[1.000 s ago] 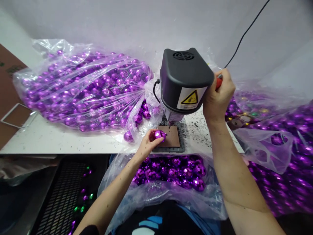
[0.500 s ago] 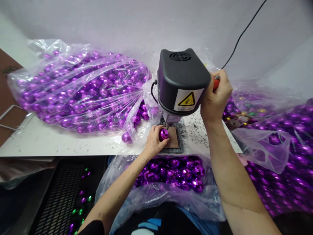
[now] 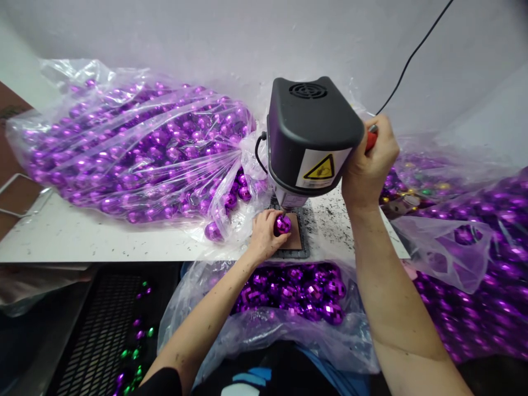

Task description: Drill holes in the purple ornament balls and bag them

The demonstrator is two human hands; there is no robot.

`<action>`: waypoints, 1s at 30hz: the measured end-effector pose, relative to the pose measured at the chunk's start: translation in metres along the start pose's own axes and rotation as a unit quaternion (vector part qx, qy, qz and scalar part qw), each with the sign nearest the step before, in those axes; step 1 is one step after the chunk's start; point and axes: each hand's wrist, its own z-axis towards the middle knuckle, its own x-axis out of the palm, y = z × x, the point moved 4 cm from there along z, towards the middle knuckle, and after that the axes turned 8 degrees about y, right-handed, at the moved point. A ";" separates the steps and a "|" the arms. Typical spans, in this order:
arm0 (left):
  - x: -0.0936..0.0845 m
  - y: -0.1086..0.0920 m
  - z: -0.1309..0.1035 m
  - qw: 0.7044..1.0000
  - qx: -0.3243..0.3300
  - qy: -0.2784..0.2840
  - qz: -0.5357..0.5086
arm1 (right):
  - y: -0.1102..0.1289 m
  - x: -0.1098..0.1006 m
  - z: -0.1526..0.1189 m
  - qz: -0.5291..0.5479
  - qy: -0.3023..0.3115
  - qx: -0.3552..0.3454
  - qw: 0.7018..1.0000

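Observation:
My left hand [image 3: 264, 234] grips a shiny purple faceted ball [image 3: 282, 224] and holds it on the brown pad [image 3: 293, 237] right under the spindle of a small black bench drill [image 3: 311, 135]. The drill's tip meets the top of the ball. My right hand [image 3: 368, 162] is closed around the drill's red-handled lever [image 3: 371, 140] at the machine's right side.
A big clear bag of purple balls [image 3: 132, 154] lies on the white table [image 3: 82, 236] to the left. An open bag of purple balls [image 3: 289, 291] sits in my lap. More bagged balls [image 3: 474, 253] pile up at right. A black cable [image 3: 412, 55] runs up the wall.
My left hand brought the purple ball from the pad's near left edge to directly under the drill spindle. My right hand stayed on the lever.

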 end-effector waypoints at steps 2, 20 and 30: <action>0.006 0.002 -0.002 1.000 0.009 -0.003 -0.013 | 0.000 0.000 0.000 0.005 0.003 0.003 1.000; 0.013 0.005 -0.009 1.000 0.017 -0.009 0.007 | 0.005 -0.002 -0.004 0.003 -0.027 -0.015 1.000; 0.013 0.005 -0.008 1.000 0.026 -0.005 0.011 | 0.009 -0.023 -0.058 -0.047 -0.109 -0.137 0.983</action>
